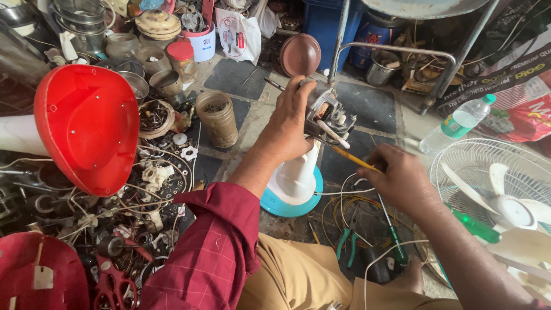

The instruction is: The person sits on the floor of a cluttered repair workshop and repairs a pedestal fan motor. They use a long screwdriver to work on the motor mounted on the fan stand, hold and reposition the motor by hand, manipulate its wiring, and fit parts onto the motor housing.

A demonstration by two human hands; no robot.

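- A crowded repair spot on a dark tiled floor (367,106), seen from above by a seated person in a red checked sleeve and tan trousers.
- A big red plastic housing (89,126) fills the left side, over a heap of loose metal parts, wires and red-handled scissors (112,284).
- At the right edge lies a white fan with its wire guard (493,189); a clear plastic bottle with a green cap (456,126) lies above it.
- In the centre a white fan stand on a blue base (293,183) rises from the floor, and the fan motor (327,115) sits on top of it, bare, with its metal core and windings exposed and no blades or guard fitted.
- The left hand (290,123) is wrapped around the motor's left side, holding it steady.
- The right hand (402,178) is clenched on a yellow-handled screwdriver (350,159), whose tip meets the underside of the motor.
- Judged from this, the motor is stripped and being worked on; reassembly looks undone.
- On the floor below lie green-handled pliers (347,244), a green screwdriver (393,232) and coiled yellow wire (338,209).
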